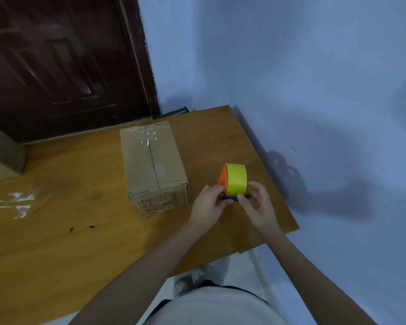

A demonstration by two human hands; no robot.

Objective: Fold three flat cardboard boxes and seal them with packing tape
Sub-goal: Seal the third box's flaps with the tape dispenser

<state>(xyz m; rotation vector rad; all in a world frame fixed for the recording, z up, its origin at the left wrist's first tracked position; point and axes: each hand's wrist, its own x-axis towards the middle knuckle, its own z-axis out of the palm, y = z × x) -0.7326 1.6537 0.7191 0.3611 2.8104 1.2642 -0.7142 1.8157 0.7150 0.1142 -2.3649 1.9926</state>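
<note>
My right hand pinches the near lower edge of the tape dispenser, thumb and fingers curled at its dark blue base, while my left hand grips its left side, fingers wrapped against the orange hub. The yellow-green roll stands upright on edge between both hands, just above the wooden table, near the table's right edge. Both my forearms reach out from the near side and meet at the dispenser. Just left of my left hand, not touching it, sits a closed cardboard box, its top flaps shut and a strip of clear tape running along the centre seam toward the far end; what is in it I cannot tell. At the far left edge another cardboard box shows only in part. White smears mark the tabletop on the left. Beyond the table stand a dark door and a blue wall.
</note>
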